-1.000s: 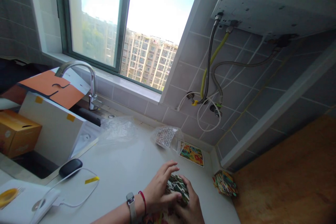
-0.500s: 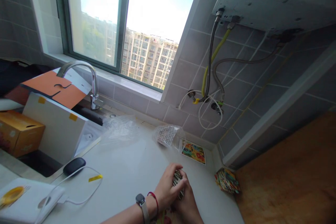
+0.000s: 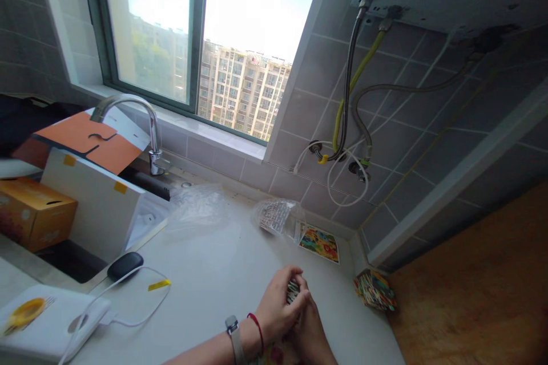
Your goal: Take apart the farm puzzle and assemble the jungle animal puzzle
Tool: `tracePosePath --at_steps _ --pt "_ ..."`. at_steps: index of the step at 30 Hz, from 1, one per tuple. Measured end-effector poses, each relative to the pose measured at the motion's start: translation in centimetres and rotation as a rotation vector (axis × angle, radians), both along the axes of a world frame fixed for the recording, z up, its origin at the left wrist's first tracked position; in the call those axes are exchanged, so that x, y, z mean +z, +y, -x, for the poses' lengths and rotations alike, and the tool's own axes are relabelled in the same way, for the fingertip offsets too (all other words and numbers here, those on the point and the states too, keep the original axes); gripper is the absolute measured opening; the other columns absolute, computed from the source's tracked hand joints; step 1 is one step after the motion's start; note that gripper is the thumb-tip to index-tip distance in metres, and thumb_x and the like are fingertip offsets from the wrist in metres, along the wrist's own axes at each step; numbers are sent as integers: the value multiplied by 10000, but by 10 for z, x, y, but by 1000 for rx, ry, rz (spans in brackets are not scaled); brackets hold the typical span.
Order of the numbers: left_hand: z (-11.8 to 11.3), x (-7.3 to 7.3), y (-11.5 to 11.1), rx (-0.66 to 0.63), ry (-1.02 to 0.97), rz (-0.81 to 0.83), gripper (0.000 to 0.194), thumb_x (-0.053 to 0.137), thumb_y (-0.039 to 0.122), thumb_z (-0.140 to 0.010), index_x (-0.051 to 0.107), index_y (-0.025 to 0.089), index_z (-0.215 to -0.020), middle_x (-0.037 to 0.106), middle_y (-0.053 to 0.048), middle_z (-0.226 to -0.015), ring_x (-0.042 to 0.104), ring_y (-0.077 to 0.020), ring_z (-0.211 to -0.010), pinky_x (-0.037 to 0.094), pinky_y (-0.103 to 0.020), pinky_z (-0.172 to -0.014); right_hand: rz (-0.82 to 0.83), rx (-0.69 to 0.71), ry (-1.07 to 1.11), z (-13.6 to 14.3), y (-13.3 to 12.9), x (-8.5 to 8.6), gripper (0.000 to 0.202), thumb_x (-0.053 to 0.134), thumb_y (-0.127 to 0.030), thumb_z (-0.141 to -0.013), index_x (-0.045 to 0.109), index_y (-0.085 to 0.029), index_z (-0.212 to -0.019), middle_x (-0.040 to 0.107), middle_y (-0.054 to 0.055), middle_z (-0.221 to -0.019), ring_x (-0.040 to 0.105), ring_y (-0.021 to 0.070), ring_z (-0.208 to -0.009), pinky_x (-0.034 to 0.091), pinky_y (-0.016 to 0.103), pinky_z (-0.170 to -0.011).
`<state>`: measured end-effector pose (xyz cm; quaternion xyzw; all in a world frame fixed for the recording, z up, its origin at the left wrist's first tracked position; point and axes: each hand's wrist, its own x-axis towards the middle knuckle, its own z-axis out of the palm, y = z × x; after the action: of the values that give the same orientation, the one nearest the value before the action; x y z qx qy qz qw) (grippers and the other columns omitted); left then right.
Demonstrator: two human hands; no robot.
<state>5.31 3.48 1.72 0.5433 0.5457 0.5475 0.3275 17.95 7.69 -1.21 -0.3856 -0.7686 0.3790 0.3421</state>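
Observation:
My left hand, with a watch and a red cord at the wrist, is closed round a bunch of puzzle pieces. Against it, my right hand is cupped from the other side, gripping the same bunch. Only the pieces' light and dark edges show between the fingers and thumbs. Under the wrists, a colourful printed surface is partly hidden. A pile of colourful puzzle pieces lies right of the hands, near the wooden panel. Beyond them lies a colourful picture card.
A clear plastic bag with something patterned inside lies by the wall, beside crumpled clear plastic. Leftward are a black oval case, a white cable, a white box, an orange box and a tap.
The view has shifted slightly, so the hands appear a little farther right. Both hands stay closed together round the puzzle pieces.

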Motion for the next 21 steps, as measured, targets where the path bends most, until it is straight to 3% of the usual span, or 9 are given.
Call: tracePosePath --at_steps 8,13,21 --pt "9 4 -2 -36 -5 -15 393 547 439 -995 604 176 -1280 656 -134 -1291 604 -282 -1229 451 -428 -1110 20 21 -44 -8 -2 20 764 800 -351 -706 535 -181 -1402 684 175 -1352 682 338 -1229 577 423 -1008" --pt "4 4 -6 -150 -5 -31 430 553 400 -999 548 178 -1368 621 -138 -1361 573 -279 -1286 428 -424 -1143 18 46 -75 -7 -5 25 601 723 -285 -756 591 -176 -1332 748 140 -1190 735 300 -1076 596 379 -928" --pt "4 8 -6 -115 89 -75 327 534 330 -998 586 195 -1290 614 -126 -1327 567 -260 -1263 427 -405 -1154 21 13 -70 -6 -6 24 709 776 -253 -668 600 -181 -1351 701 157 -1302 672 341 -1216 554 411 -1020"
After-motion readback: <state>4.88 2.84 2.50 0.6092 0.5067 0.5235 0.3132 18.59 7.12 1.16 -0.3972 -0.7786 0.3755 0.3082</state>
